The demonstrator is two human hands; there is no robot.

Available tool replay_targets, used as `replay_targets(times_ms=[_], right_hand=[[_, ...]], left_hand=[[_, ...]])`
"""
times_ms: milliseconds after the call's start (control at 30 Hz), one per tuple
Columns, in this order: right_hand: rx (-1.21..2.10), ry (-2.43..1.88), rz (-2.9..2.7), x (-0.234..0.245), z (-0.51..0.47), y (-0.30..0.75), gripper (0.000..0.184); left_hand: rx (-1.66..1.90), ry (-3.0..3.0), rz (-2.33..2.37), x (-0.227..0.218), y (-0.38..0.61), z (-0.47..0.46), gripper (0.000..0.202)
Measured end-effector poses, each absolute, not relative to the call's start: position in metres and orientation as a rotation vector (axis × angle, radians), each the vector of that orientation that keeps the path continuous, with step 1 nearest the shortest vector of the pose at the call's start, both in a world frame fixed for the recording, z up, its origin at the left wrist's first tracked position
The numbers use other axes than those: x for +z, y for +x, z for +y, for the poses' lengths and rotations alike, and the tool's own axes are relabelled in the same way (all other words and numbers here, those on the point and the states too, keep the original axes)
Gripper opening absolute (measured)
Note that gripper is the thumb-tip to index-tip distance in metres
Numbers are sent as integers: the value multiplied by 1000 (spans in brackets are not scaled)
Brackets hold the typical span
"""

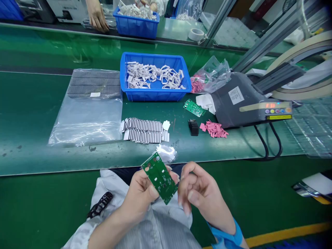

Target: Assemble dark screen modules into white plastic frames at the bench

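A green circuit board (162, 180) with small white parts and a round hole near its upper end is held tilted above my lap. My left hand (141, 193) grips it by the left edge, thumb in front and fingers behind. Close to the board's right edge is my right hand (199, 190), its fingers loosely curled and apart, with nothing visible in them. A blue strap (225, 235) circles the right wrist. Just beyond the board, a small clear plastic piece (166, 153) lies at the bench edge, near rows of white-and-dark pads (142, 130).
Behind stands a blue bin (153, 95) of white plastic frames. To its left lies a plastic bag (85, 121) of grey strips. Rightward are another circuit board (194, 108), black pieces (193, 127), pink pads (215, 129) and a tape dispenser (238, 100). Across sits another person's hand (97, 17).
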State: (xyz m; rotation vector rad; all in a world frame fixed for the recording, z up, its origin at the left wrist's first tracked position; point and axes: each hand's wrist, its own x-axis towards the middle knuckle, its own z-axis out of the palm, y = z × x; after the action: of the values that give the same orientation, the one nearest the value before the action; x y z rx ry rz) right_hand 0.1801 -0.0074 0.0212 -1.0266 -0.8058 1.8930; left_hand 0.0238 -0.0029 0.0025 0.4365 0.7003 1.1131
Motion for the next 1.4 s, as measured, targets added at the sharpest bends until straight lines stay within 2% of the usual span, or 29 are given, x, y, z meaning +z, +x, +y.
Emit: replay_targets(times_ms=[233,400,800,1000,1200,1400], right_hand=[[1959,-998,-862,19,-11,166,43],[1954,-947,-782,18,-14,158,39],[1877,-947,-827,22,-17,156,38],[1902,-901,-788,21,-16,157,29],[1875,-962,-815,18,-14,160,32],[1880,-982,-836,15,-14,161,37]], left_hand=[[1158,454,758,5,30,-5,39],[1118,559,818,0,28,-8,40],[1095,738,634,-11,23,-15,26],[1164,720,678,-14,25,-17,34],[961,680,617,-2,29,-10,57],[886,713,616,2,30,-4,47]])
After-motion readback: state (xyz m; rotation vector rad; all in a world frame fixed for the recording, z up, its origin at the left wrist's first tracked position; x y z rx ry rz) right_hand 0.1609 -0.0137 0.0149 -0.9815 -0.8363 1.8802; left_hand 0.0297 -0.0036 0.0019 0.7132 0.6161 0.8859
